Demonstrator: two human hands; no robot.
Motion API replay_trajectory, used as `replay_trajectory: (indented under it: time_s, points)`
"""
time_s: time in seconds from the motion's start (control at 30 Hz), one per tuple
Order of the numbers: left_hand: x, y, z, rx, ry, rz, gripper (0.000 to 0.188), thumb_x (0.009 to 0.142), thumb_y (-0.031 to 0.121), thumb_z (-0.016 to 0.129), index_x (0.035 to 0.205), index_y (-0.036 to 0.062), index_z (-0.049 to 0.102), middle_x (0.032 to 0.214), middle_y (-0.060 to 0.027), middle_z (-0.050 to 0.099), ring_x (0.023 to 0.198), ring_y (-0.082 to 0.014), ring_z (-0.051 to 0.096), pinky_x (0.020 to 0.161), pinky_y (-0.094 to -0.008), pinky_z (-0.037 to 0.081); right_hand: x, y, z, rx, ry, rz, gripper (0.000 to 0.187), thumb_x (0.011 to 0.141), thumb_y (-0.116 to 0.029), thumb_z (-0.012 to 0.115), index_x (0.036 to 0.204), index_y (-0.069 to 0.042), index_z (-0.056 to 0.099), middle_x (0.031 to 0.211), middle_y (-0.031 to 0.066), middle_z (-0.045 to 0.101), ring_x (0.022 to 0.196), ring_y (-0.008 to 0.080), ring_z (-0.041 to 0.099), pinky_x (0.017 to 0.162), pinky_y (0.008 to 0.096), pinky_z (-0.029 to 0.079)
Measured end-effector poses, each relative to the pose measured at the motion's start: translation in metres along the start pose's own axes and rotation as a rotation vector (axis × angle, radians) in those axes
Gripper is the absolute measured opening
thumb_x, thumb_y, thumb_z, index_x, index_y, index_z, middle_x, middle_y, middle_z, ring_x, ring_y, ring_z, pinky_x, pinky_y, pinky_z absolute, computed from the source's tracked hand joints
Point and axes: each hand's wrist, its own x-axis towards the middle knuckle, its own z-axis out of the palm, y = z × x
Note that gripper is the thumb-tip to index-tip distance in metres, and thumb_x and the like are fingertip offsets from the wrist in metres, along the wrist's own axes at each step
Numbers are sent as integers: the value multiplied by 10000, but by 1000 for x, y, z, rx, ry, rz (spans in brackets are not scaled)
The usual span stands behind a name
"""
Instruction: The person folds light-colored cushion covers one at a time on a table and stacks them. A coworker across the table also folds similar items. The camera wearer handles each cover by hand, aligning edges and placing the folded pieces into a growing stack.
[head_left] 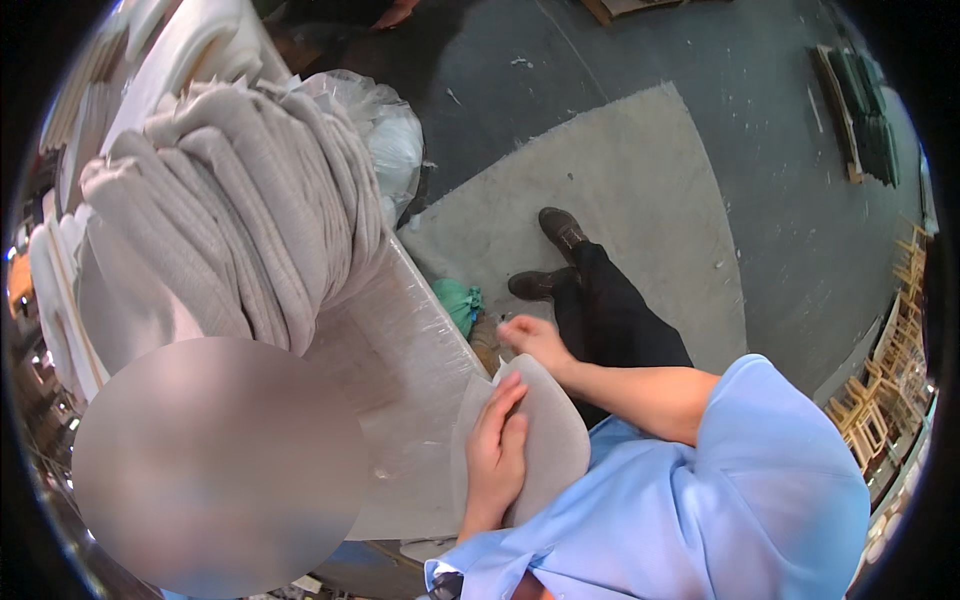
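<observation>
A light grey fabric piece (553, 432) lies at the table's edge, against the front of my blue shirt. My left hand (496, 455) rests flat on it, fingers stretched out and thumb a little apart. Just beyond the fabric's far tip is my right hand (540, 345), its fingers curled together in a pinch. Whatever those fingers hold, if anything, is too small to make out. A thin corner of the fabric sticks up between the two hands.
A tall stack of folded grey fabric pieces (235, 215) stands on the plastic-covered table (390, 400). Beyond it are clear plastic bags (385, 135). A green bag (459, 303) sits beside the table, near a grey mat (620, 160). A blurred disc hides the lower left.
</observation>
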Motion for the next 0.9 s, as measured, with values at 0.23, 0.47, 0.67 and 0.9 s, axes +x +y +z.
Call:
replay_trajectory:
  time_s: [0.23,0.47,0.67,0.9]
  points:
    - [-36,-18,2,61,106,-3,424,1049,61,507,1449,-20,623,1526,-203,609,1469,-324,532,1242,-407,355,-59,-57,-18,571,-182,-66,254,1139,-273,514,1089,-62,646,849,52,700,841,148,651,794,318,539]
    - [-31,-31,16,35,155,22,406,1070,99,531,1445,-24,626,1514,-190,623,1445,-305,550,1235,-400,361,-25,-41,-7,487,-531,12,486,1159,-427,414,1048,-16,648,768,102,696,730,216,669,746,341,562]
    - [-40,-44,-15,-136,144,-35,478,1080,225,608,1496,-8,584,1584,-173,558,1465,-286,520,1241,-389,352,-42,-59,5,536,-356,160,515,1160,-470,392,1093,-16,626,781,128,707,699,238,684,717,365,575]
    - [-137,51,-19,644,236,16,936,764,272,958,1532,-12,505,1518,-264,571,1393,-353,580,1158,-431,444,-68,-90,45,517,-91,164,487,1164,-468,391,1172,-38,619,928,126,728,806,219,663,755,384,557]
